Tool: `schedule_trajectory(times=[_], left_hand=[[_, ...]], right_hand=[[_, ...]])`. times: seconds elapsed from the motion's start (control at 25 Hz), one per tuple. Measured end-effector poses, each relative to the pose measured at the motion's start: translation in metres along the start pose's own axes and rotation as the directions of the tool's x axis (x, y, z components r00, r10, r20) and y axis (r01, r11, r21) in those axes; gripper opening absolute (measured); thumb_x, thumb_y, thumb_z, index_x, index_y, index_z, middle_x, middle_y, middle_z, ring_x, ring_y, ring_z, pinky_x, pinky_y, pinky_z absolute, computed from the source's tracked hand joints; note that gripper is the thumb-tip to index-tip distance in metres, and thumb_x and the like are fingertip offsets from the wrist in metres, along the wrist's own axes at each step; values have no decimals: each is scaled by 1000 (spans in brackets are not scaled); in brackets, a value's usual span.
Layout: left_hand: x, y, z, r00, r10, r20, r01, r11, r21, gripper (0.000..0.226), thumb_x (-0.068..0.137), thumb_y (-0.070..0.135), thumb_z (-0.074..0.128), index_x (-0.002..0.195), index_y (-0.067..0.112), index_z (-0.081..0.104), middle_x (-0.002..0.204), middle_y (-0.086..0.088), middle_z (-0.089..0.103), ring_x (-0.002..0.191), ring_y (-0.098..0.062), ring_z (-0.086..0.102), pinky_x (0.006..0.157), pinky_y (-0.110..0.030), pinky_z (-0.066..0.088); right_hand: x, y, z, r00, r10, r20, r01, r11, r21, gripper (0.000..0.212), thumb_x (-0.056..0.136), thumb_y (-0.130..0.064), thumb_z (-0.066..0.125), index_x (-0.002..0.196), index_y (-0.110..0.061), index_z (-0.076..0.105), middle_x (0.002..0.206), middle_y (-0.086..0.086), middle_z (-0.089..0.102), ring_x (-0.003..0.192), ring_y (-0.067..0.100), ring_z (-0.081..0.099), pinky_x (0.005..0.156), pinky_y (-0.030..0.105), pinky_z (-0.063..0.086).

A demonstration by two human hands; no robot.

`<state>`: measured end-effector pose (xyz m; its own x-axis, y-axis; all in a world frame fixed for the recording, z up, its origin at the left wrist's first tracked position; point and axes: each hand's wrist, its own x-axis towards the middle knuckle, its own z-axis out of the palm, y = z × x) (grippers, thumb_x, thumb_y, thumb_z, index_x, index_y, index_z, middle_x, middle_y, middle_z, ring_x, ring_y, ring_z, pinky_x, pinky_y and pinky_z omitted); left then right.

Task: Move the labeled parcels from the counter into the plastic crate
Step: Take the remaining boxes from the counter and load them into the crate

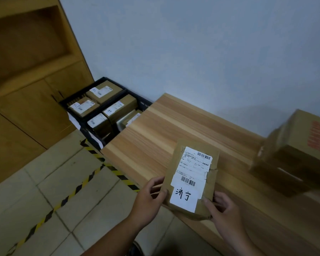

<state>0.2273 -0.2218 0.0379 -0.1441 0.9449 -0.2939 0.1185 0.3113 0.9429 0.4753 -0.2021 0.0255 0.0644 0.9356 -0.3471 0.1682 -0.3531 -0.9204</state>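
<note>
The flat brown parcel (192,180), with a printed shipping label and a white slip of handwritten characters, sits at the near edge of the counter (155,130), held at its near end by both hands. The left hand (150,196) has its fingers (156,182) curled round the parcel's left edge, and the right hand (224,209) pinches the near right corner with the thumb on top. The near end juts past the counter's front edge; whether the far end rests on the wood cannot be told. The black plastic crate (90,134) stands on the floor off the counter's left end, well apart from the hands. Its compartments already hold at least five labeled boxes (103,91), so much of the job looks done. This parcel has not yet made the trip. On the counter's right side a blurred stack of cartons (294,150) waits; labels on them cannot be made out, so it is unclear whether they count as work left. Yellow-and-black floor tape (68,196) runs below the counter's front, and a wooden cabinet (26,71) stands behind the crate.
</note>
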Motion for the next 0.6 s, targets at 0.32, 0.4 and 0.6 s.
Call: schedule_trajectory(times=[0.32, 0.4, 0.6], left_hand=[[58, -7, -153, 1000, -15, 9, 15, 1000, -16, 34, 99, 28, 62, 128, 45, 60, 122, 26, 66, 115, 5, 60, 93, -26, 56], [74, -9, -184, 999, -36, -3, 35, 999, -34, 33, 99, 28, 62, 126, 47, 61, 120, 26, 67, 114, 6, 60, 92, -25, 56], [126, -17, -236, 998, -54, -15, 54, 998, -35, 31, 98, 31, 63, 125, 47, 61, 119, 28, 66, 112, 7, 61, 85, -21, 56]], right_hand=[[24, -43, 154, 999, 23, 31, -24, 1000, 20, 23, 83, -26, 82, 102, -35, 72, 99, -15, 78, 86, 9, 76, 73, 44, 63], [32, -52, 185, 999, 28, 40, -28, 1000, 14, 21, 82, -27, 83, 99, -35, 74, 101, -13, 78, 88, 11, 76, 74, 48, 64], [82, -66, 247, 995, 85, 43, -85, 996, -2, 19, 80, -29, 85, 91, -41, 74, 97, -17, 77, 85, 9, 75, 69, 44, 64]])
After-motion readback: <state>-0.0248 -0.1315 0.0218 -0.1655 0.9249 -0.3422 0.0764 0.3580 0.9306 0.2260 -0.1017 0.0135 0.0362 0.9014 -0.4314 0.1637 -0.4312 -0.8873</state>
